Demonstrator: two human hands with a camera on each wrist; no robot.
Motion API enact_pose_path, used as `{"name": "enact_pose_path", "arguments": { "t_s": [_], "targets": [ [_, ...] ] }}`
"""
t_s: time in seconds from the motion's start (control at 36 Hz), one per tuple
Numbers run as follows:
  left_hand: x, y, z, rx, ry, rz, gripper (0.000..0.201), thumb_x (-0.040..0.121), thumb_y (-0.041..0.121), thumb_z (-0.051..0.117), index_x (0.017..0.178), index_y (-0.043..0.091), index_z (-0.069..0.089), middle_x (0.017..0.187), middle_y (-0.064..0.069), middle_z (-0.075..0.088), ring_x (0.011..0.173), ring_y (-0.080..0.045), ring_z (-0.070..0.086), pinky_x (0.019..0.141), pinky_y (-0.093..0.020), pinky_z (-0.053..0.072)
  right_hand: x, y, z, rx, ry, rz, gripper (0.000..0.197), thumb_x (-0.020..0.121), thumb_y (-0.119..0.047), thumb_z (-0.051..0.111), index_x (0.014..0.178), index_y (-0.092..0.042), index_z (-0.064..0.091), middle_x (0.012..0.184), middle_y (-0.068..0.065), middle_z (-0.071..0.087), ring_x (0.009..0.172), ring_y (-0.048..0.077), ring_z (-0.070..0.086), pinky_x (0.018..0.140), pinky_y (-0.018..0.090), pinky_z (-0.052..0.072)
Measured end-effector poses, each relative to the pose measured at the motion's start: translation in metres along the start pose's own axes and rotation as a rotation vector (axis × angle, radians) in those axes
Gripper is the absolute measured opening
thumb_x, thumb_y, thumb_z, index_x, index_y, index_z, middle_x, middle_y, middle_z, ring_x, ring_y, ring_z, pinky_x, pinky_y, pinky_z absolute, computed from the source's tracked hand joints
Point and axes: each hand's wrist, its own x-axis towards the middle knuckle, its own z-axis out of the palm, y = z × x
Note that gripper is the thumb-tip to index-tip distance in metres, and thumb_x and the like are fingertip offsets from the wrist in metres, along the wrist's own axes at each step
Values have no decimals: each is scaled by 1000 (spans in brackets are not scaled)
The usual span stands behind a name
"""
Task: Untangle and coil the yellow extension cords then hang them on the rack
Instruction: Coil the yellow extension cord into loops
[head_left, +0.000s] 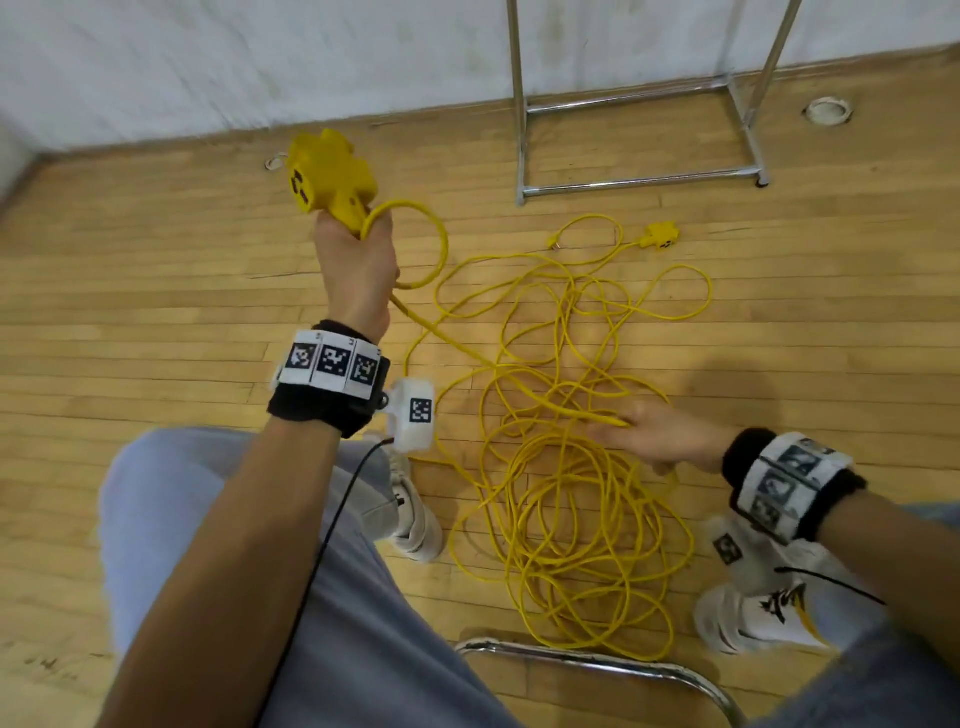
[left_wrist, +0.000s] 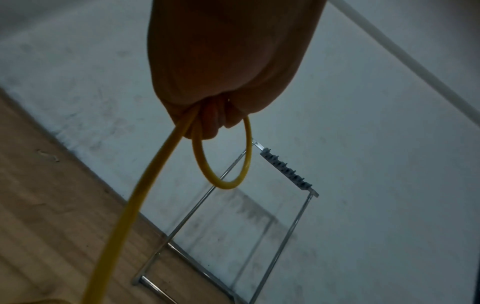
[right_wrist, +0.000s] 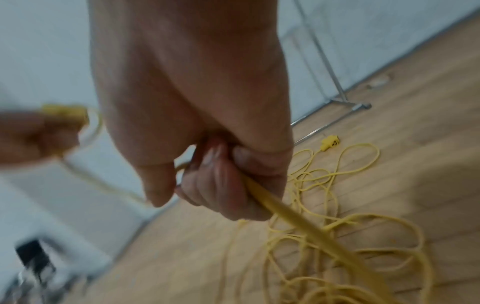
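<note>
Gripping the neck of a yellow multi-outlet socket head (head_left: 328, 174), the left hand (head_left: 357, 270) is raised above the wooden floor (head_left: 156, 291) with its fingers curled tight; a small loop of yellow cord (head_left: 434, 244) curves out of the fist and back in, and the left wrist view shows that same loop (left_wrist: 228, 164) hanging under the closed fingers (left_wrist: 207, 123). From the fist a taut stretch of cord (head_left: 467, 353) runs down and across to the right hand (head_left: 660, 434), which is held low over the floor. The right wrist view shows its fingers (right_wrist: 215, 185) curled round the cord (right_wrist: 298, 222), with the thumb pressed alongside. Beneath and between the two hands lies the tangled pile of yellow extension cords (head_left: 566, 499), many loops crossing one another on the floor between the person's white shoes (head_left: 415, 514). Farther off, a second yellow socket head (head_left: 661, 236) rests on the floor at the far edge of the tangle, with a small plug (head_left: 555, 241) near it. The metal rack (head_left: 639, 104) stands beyond that, close to the white wall (head_left: 260, 62), its base bars on the floor and well apart from the pile. A curved chrome tube (head_left: 597, 662) crosses the bottom of the head view, just at the near edge of the cords.
</note>
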Motion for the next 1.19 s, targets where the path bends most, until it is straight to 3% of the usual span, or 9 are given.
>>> {"name": "enact_pose_path", "arguments": {
  "t_s": [0.11,0.22,0.33,0.44,0.53,0.67,0.78,0.97,1.19],
  "targets": [
    [-12,-7,1,51,-99,28,9,93,14,65,101,17,64,73,5,56,66,-13,52,67,-31,47,-33,-44,-25,702,-135,-133,34,94,-48,62,92,-14,58,60,-8,34,48,5,21,43,23,8],
    [-28,-12,9,30,-179,-47,18,94,12,66,82,23,60,54,20,50,54,-4,46,61,-26,43,-61,-76,-45,1057,-116,-257,23,104,-29,50,95,-9,57,65,-3,27,47,4,24,43,20,10],
    [-46,-18,18,-54,-222,-180,26,94,11,68,72,19,56,57,6,44,50,-11,38,48,-23,36,-76,-89,-49,1232,-66,-395,25,105,-26,46,116,-7,57,70,0,39,51,7,29,43,19,19],
    [-66,-23,29,-225,-306,-368,25,96,6,65,75,17,55,57,5,42,46,-10,37,46,-24,34,-80,-95,-42,1222,-6,-494,23,103,-19,49,112,-21,70,76,2,51,55,10,34,44,18,30],
    [-80,-24,38,-326,-351,-495,23,95,4,66,76,14,57,57,4,43,45,-8,40,45,-22,38,-78,-93,-31,1094,4,-511,27,100,-19,53,127,-19,59,83,5,59,57,12,41,48,21,37],
    [-92,-21,45,-348,-404,-511,26,98,5,62,76,16,53,56,5,40,46,-8,38,47,-22,38,-73,-85,-22,1018,-117,-412,12,94,-2,64,101,-12,62,100,12,66,73,18,60,66,35,54],
    [-96,-12,45,-350,-514,-425,28,98,4,60,79,19,46,60,6,36,50,-10,30,48,-24,33,-62,-80,-22,1146,24,-230,14,93,-2,66,86,-13,60,100,15,62,60,13,50,51,25,39],
    [-108,3,49,-572,-754,-619,30,107,42,39,95,17,50,66,2,34,47,-10,30,47,-22,32,-54,-80,-29,1082,272,-248,33,95,-38,69,111,-13,57,110,8,70,52,9,35,38,18,22],
    [-110,-3,47,-411,-710,-452,31,109,38,42,118,10,54,72,-2,59,54,-18,58,58,-32,51,-58,-83,-21,883,316,-407,30,109,-35,48,96,-9,55,67,8,59,40,11,29,37,20,21]
  ]
}}
